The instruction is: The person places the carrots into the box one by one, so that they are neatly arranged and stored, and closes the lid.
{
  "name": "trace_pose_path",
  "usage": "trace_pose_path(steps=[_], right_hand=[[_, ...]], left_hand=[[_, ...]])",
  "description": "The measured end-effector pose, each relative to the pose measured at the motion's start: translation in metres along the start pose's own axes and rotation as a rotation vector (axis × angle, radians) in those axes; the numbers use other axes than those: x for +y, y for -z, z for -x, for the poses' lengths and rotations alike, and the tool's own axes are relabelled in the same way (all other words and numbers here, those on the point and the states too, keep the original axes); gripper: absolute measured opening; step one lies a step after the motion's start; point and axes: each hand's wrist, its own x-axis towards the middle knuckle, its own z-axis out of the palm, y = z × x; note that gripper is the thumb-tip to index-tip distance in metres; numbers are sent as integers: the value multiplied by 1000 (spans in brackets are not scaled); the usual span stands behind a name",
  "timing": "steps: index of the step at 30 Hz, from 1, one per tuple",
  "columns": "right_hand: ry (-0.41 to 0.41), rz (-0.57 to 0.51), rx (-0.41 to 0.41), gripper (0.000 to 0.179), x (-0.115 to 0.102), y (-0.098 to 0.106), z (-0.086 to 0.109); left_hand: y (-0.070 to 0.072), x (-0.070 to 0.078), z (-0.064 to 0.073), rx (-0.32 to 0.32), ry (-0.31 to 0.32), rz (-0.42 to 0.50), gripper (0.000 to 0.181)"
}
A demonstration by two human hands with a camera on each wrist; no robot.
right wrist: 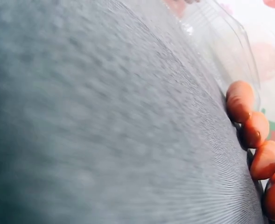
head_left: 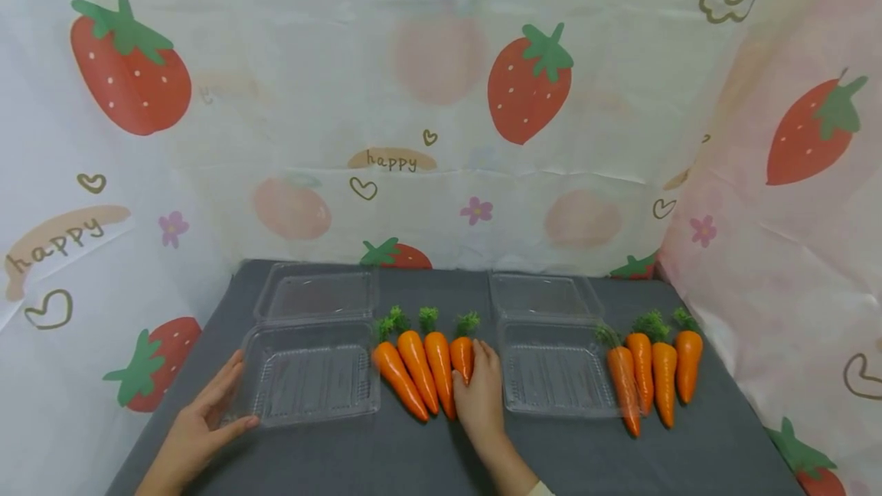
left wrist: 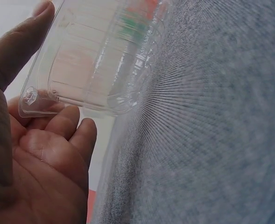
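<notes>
At the left, a clear plastic clamshell box (head_left: pixel 310 381) lies with its lid folded back. My left hand (head_left: pixel 196 427) rests at its near left corner, fingers stretched along the side and thumb toward the front edge. In the left wrist view, the box (left wrist: pixel 76 77) has its corner between that thumb and the bent fingers (left wrist: pixel 83 135). My right hand (head_left: pixel 480 396) grips an orange carrot with a green top (head_left: pixel 462 358), the last in a row on the table. Beside it lie other carrots (head_left: pixel 416 370), also seen in the right wrist view as rounded ends (right wrist: pixel 240 100).
Right of my right hand lies a second clear box (head_left: pixel 554 377), lid folded back. Several more carrots (head_left: pixel 664 381) lie at its right side, one partly behind its edge. A grey cloth (head_left: pixel 331 461) covers the table, and a printed curtain (head_left: pixel 441 220) hangs behind.
</notes>
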Motion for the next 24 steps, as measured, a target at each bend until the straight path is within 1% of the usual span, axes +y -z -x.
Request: trace_pose_path(steps=[3, 7, 11, 15, 20, 24], right_hand=[[2, 24, -1, 60, 0, 0, -3], [-23, 63, -4, 62, 2, 0, -7], [-36, 79, 2, 63, 3, -1, -11], [-47, 62, 1, 62, 0, -1, -13], [-83, 6, 8, 61, -5, 0, -12], [-92, -33, 20, 60, -10, 1, -10]], left_hand=[[0, -1, -1, -6, -8, 8, 89], [0, -2, -1, -13, -28, 19, 88], [-1, -2, -1, -16, -32, 18, 87], [0, -2, -1, -12, -28, 14, 87], [1, 0, 0, -5, 2, -14, 87], [1, 0, 1, -3, 10, -30, 87]])
